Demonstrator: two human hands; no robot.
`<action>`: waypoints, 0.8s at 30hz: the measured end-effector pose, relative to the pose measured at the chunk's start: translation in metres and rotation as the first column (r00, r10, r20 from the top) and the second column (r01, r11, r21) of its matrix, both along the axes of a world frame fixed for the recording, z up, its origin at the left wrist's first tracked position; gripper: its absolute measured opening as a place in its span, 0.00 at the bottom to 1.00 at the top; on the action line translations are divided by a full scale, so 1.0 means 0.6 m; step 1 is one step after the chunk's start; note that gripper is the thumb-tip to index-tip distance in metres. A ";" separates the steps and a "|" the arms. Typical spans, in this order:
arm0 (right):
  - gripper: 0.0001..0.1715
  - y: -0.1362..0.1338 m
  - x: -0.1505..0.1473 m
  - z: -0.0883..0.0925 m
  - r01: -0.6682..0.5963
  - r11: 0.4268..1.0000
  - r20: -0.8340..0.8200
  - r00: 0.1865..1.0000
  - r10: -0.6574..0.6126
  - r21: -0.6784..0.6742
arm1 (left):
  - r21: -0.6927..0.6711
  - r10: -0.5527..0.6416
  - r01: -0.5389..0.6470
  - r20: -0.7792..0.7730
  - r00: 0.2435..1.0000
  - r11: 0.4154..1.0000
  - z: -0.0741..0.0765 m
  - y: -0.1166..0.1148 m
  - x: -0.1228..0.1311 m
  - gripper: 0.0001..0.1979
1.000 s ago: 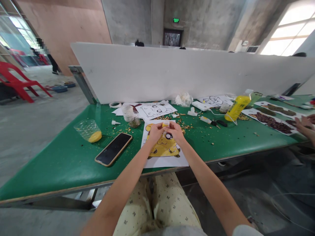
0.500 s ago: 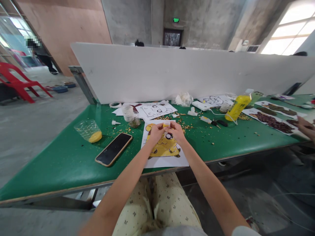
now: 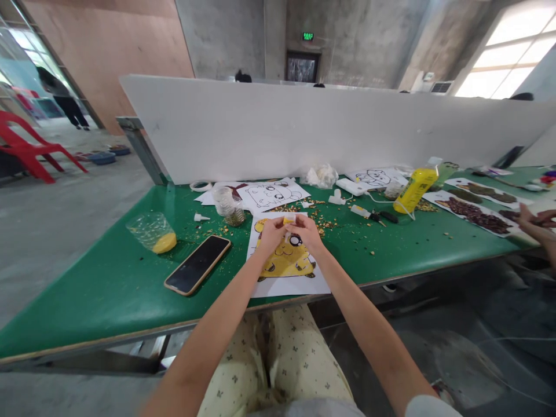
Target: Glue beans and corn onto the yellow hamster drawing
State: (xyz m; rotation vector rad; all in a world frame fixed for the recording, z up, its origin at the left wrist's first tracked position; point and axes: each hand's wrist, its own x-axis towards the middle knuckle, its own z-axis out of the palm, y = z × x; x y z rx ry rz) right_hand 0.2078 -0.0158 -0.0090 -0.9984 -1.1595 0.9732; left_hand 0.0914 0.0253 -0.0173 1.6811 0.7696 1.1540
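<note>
Both hands meet over the upper part of a yellow cartoon picture (image 3: 286,263) on white paper at the table's front edge. Between their fingertips is a small bottle (image 3: 289,219) with yellow and white on it. My left hand (image 3: 271,234) is closed on its left side, and my right hand (image 3: 307,231) is closed on its right side. The fingers hide most of the bottle and part of the picture beneath. Loose yellow grains (image 3: 324,223) lie right of the paper.
On the green table (image 3: 108,289) are a phone (image 3: 198,265), a tipped clear cup (image 3: 152,233), a clear jar (image 3: 229,207), drawings (image 3: 273,194), a glue gun (image 3: 351,186) and a yellow bottle (image 3: 416,190). Another person's hand (image 3: 536,223) is at the far right.
The whole view has shifted slightly, so the table things appear a little further left. Both hands remain together at the small bottle. The person in the left background now appears more upright.
</note>
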 end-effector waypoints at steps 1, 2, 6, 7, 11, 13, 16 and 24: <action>0.14 0.000 0.000 0.000 0.001 1.000 0.002 1.000 -0.001 0.001 | 0.002 0.000 0.000 0.000 1.000 1.000 0.000 0.000 0.000 0.11; 0.14 -0.001 0.000 0.001 0.004 1.000 0.005 1.000 -0.004 0.003 | 0.005 -0.001 0.001 0.000 1.000 1.000 0.000 0.000 0.000 0.10; 0.14 -0.002 0.002 0.001 0.013 1.000 0.018 1.000 -0.013 0.017 | 0.007 -0.015 0.015 0.005 1.000 1.000 0.000 -0.003 0.001 0.10; 0.14 -0.002 0.003 0.001 0.015 1.000 0.022 1.000 -0.016 0.019 | 0.005 -0.018 0.018 0.007 1.000 1.000 0.001 -0.004 0.001 0.10; 0.14 -0.002 0.005 -0.001 0.018 1.000 0.029 0.999 -0.018 0.022 | -0.008 -0.025 0.025 0.011 1.000 1.000 0.003 -0.010 0.003 0.11; 0.14 -0.002 0.006 -0.002 0.016 1.000 0.028 0.999 -0.016 0.020 | -0.013 -0.026 0.026 0.010 1.000 1.000 0.006 -0.012 0.004 0.11; 0.13 -0.002 0.005 -0.002 0.009 1.000 0.025 1.000 -0.009 0.018 | -0.015 -0.020 0.020 0.010 1.000 1.000 0.007 -0.014 0.003 0.11; 0.14 -0.002 0.002 0.002 0.001 1.000 0.019 1.000 -0.001 0.010 | 0.004 0.005 -0.005 -0.003 1.000 1.000 -0.001 0.000 0.001 0.10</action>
